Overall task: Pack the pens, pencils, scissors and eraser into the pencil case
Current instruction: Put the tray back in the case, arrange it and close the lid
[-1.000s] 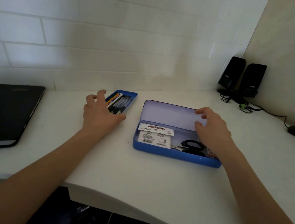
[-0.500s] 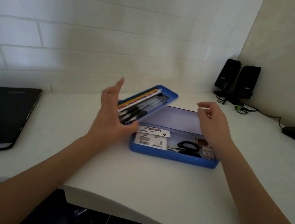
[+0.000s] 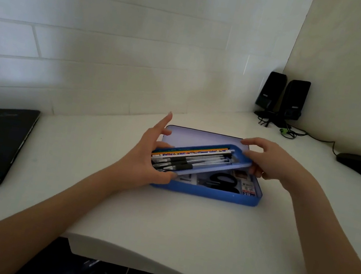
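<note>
Where white brick walls meet, the white desk [image 3: 160,224] carries speakers [image 3: 281,96]

1. Blue pencil case [image 3: 203,192] lies open on the white bench, its lid [image 3: 201,136] tipped back.
2. Blue inner tray [image 3: 239,164] of pens [image 3: 204,162] and pencils [image 3: 196,152] sits tilted above it.
3. Black-handled scissors [image 3: 219,181] lie inside the case.

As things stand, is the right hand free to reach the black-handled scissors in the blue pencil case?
Probably not. The blue inner tray of pens and pencils sits tilted over the black-handled scissors, covering most of them, and the right hand grips that tray's end while the left hand holds the other.
</note>
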{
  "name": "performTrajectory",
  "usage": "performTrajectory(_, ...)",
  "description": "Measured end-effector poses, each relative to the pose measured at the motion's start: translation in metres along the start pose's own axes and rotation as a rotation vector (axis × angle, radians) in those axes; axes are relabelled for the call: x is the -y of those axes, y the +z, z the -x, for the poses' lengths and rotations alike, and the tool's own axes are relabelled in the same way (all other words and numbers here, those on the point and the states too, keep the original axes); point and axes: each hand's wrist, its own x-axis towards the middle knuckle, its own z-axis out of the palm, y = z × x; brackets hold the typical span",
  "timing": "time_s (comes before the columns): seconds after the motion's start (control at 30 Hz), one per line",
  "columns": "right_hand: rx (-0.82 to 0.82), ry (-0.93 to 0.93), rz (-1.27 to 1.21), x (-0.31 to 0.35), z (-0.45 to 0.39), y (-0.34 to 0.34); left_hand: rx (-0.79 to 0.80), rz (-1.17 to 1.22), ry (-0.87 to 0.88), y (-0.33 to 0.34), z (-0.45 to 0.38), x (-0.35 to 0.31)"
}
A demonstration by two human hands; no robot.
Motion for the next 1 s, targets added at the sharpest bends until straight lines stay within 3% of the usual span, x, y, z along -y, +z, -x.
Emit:
performTrajectory(0.17, 0.239, 0.05, 0.094, 0.002, 0.008, -0.009, 0.119, -0.041, -0.049, -0.011, -0.002, 0.002)
performTrajectory(0.27, 0.304, 0.08, 0.135, 0.003, 0.011, -0.011, 0.121, -0.083, -0.067, -0.013, -0.003, 0.003)
performTrajectory(0.67, 0.246, 0.131, 0.258, -0.001, 0.011, -0.021, 0.103, -0.047, -0.159, -0.012, -0.005, 0.008)
performTrajectory(0.8, 0.179, 0.122, 0.275, -0.004, 0.008, -0.022, 0.135, -0.061, -0.175, -0.011, -0.003, 0.007)
performTrajectory(1.0, 0.208, 0.128, 0.27, -0.005, 0.009, -0.024, 0.189, -0.038, -0.219, -0.016, -0.004, 0.01)
